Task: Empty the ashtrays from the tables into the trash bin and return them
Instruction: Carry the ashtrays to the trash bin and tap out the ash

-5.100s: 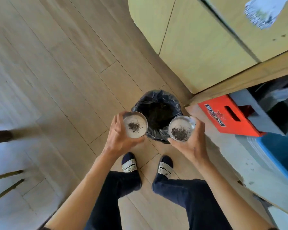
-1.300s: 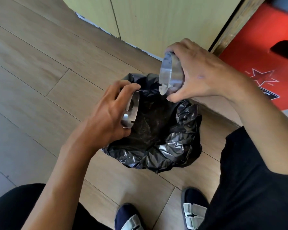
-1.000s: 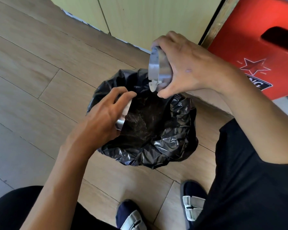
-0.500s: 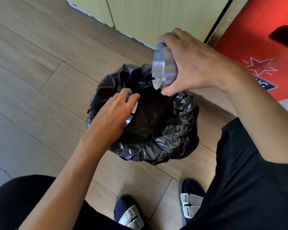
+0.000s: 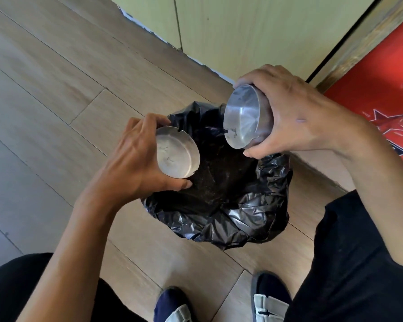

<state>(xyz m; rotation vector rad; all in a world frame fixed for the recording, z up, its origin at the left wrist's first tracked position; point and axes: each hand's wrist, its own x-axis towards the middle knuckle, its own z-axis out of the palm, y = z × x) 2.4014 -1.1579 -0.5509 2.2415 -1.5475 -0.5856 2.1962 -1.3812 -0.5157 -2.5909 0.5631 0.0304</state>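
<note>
While tilted over the black-lined trash bin (image 5: 254, 219), two light, stiff, smooth metal ashtrays are held: the left ashtray (image 5: 176, 152) gripped by the left hand (image 5: 130, 163), the right ashtray (image 5: 244, 119) by the right hand (image 5: 296, 112), fingers curled round the rims, probably the surest hold.

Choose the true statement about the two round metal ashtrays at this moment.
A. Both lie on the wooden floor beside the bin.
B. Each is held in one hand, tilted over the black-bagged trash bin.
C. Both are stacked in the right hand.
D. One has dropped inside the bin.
B: the left hand grips one round metal ashtray and the right hand grips the other, both tipped above the black-bagged trash bin.
</note>
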